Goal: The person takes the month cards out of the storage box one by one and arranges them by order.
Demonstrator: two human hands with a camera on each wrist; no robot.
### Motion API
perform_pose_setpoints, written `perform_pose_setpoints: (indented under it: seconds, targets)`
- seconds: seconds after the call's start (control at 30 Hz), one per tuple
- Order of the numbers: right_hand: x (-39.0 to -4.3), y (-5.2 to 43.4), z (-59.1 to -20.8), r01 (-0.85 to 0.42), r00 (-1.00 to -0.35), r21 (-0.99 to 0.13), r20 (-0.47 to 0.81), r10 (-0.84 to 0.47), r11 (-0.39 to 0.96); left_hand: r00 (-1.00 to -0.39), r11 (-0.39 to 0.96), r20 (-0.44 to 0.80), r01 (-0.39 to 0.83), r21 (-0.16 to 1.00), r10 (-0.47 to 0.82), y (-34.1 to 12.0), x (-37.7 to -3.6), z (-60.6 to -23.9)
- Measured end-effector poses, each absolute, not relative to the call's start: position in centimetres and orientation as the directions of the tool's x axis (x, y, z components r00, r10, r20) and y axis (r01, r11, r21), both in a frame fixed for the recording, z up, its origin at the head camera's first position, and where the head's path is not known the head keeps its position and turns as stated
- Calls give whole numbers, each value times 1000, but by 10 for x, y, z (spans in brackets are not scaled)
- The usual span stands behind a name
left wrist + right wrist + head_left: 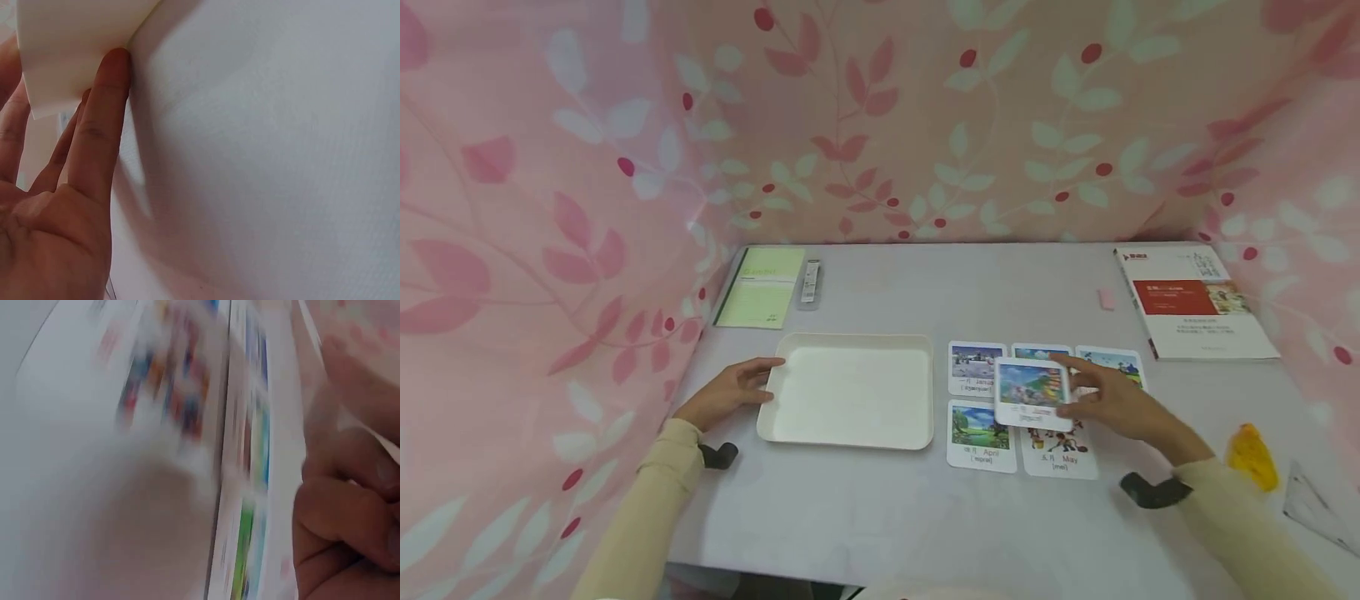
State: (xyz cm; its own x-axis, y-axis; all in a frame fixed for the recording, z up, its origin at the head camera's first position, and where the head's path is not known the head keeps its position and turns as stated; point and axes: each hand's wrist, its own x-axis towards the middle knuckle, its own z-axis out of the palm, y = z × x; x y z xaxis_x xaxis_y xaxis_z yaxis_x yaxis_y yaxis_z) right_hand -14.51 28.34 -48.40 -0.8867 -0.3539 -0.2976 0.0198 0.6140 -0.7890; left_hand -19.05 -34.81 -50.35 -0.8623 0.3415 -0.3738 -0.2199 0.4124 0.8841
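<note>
My left hand (732, 390) grips the left rim of a white rectangular tray (853, 342); in the left wrist view its fingers (103, 125) lie against the tray's pale wall (69, 50). My right hand (1123, 406) pinches a picture card (1032, 387) by its right edge, with the card overlapping the laid-out cards below it. Around it lie a January card (976, 364), an April card (981, 433), a May card (1063, 458), and two more in the back row, partly hidden. The right wrist view is blurred, with curled fingers (344, 512) at its right.
A green notebook (762, 287) and a small clear case (810, 283) lie behind the tray. At the back right are a pink eraser (1107, 299) and a white-and-red book (1198, 312). A yellow object (1252, 457) and a clear set square (1318, 508) lie at the right.
</note>
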Motion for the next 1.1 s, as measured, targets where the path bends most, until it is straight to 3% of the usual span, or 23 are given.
perform_pose_setpoints:
  seconds: [0.17,0.33,0.6,1.1]
  targets:
    - [-116,366,-486,90,-874,-653,-414,-255,752,-863,433,-384,-224,873,329,-356,-185,-501]
    - [-94,401,-496,117,-859,-607,-459,-226,786,-865,443,-372,-203,873,337,-359,-185,-501]
    - [-82,395,-502,37,-901,-632,-357,-248,774,-869,437,-363,-197,878,337,-360,-185,-504]
    - [-78,380,-500,-31,-928,-426,-323,-184,904,-864,413,-359,-201,888,353,-349,-191,-504]
